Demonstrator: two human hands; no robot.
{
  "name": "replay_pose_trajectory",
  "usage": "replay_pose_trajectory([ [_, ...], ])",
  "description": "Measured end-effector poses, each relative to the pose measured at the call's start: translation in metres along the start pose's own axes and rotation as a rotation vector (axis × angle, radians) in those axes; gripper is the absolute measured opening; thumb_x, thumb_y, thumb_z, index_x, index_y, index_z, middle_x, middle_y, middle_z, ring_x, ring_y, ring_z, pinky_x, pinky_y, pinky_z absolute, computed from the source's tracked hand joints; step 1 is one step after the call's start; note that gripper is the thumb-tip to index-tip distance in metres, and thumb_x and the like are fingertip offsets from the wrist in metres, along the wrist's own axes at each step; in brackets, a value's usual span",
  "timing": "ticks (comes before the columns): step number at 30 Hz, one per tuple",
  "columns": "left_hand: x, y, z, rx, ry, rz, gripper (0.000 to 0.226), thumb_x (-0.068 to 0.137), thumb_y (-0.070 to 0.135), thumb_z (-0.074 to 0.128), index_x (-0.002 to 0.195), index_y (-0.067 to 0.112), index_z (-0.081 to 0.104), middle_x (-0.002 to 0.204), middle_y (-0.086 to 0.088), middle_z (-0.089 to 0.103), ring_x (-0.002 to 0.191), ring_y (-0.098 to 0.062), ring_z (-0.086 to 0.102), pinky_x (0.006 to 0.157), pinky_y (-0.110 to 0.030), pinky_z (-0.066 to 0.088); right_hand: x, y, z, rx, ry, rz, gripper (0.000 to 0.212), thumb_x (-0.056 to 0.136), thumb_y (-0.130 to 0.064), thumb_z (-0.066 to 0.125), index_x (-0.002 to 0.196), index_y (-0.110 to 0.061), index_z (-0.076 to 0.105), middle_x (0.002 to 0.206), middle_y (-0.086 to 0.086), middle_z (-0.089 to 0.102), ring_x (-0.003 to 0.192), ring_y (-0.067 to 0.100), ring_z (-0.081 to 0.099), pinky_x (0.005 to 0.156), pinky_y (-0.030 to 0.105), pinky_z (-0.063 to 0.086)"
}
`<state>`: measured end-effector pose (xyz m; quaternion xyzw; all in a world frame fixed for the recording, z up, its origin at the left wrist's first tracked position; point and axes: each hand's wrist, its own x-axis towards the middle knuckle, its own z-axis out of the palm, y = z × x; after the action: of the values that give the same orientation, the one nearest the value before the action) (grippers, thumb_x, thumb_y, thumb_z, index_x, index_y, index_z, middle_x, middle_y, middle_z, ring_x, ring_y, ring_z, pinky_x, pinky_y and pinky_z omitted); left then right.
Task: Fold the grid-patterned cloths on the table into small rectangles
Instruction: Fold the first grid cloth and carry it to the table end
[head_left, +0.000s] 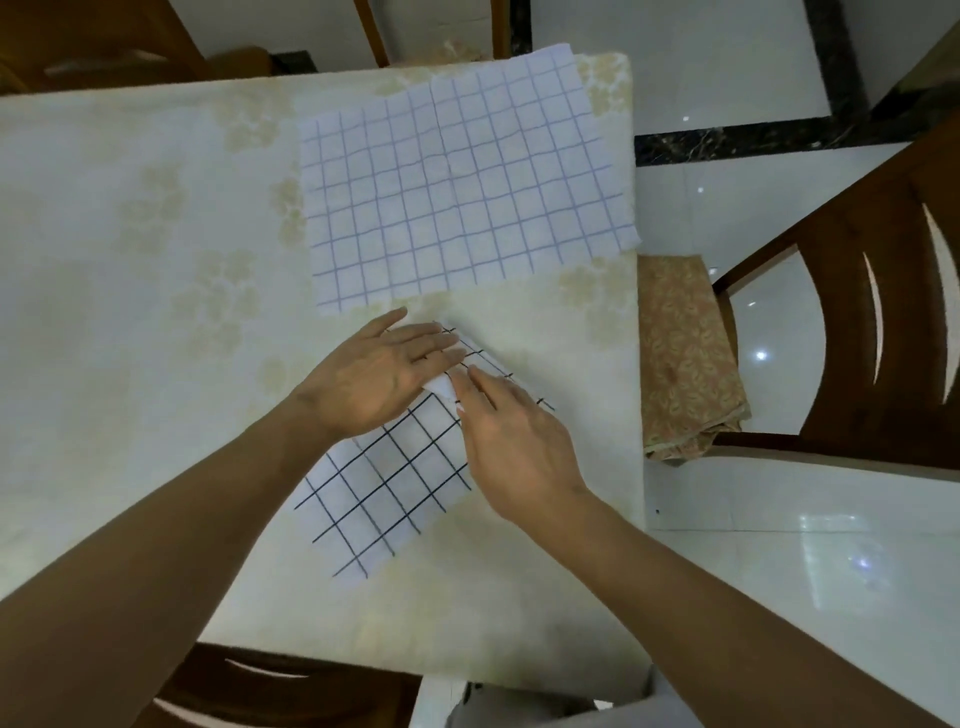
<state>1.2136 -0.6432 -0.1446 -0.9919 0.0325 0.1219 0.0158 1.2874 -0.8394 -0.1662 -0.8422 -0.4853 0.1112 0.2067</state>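
Two hands (374, 379) (511, 441) flat on black-grid cloth (384, 483).

This looks like a dining room in a home. A table (156, 312) covered with a cream cloth printed with pale flower motifs fills most of the view. Dark wooden dining chairs stand around it: one (857, 312) on the right with curved slats in its back and a patterned cushion (685, 358) on its seat, another (249, 686) at the near edge, and more wooden furniture (93, 47) at the far left. The floor (779, 545) is glossy white tile, reflecting ceiling lights, with a dark marble border strip (753, 135) at the far right
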Motion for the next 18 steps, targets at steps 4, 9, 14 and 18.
replay_pose_trajectory([
  [4, -0.041, -0.004, 0.026, -0.030, 0.020, 0.010, 0.053, 0.091, 0.014, 0.041, 0.143, 0.016, 0.050, 0.148, -0.008, 0.051, 0.138, -0.026, 0.046, 0.117, -0.050, 0.030, -0.017, -0.036, 0.025, -0.072, -0.040, -0.011, 0.055, 0.088, -0.005, 0.057, 0.142, -0.008, 0.050, 0.143, 0.012, 0.054, 0.128, 0.036, 0.053, 0.107, 0.050, 0.045],
  [9, -0.080, -0.011, 0.052, -0.063, 0.060, 0.021, 0.051, 0.092, 0.016, 0.039, 0.141, 0.017, 0.052, 0.148, -0.005, 0.050, 0.138, -0.024, 0.046, 0.117, -0.049, 0.029, -0.035, -0.077, 0.053, -0.135, -0.053, 0.029, 0.054, 0.092, -0.013, 0.059, 0.145, -0.008, 0.047, 0.149, 0.013, 0.049, 0.140, 0.038, 0.041, 0.116, 0.055, 0.032],
  [14, -0.110, -0.015, 0.068, -0.091, 0.112, 0.000, 0.057, 0.089, 0.010, 0.046, 0.146, 0.018, 0.047, 0.154, -0.004, 0.043, 0.143, -0.023, 0.038, 0.120, -0.048, 0.023, -0.050, -0.107, 0.076, -0.129, -0.047, 0.036, 0.060, 0.094, -0.013, 0.057, 0.150, -0.005, 0.038, 0.155, 0.016, 0.040, 0.146, 0.040, 0.031, 0.119, 0.054, 0.027],
  [18, -0.136, -0.017, 0.076, -0.088, 0.115, -0.006, 0.063, 0.086, 0.007, 0.053, 0.147, 0.019, 0.045, 0.154, -0.003, 0.042, 0.144, -0.023, 0.037, 0.120, -0.048, 0.023, -0.061, -0.131, 0.091, -0.096, -0.097, 0.036, 0.057, 0.100, -0.017, 0.046, 0.153, -0.005, 0.030, 0.158, 0.016, 0.034, 0.149, 0.038, 0.025, 0.119, 0.052, 0.027],
])
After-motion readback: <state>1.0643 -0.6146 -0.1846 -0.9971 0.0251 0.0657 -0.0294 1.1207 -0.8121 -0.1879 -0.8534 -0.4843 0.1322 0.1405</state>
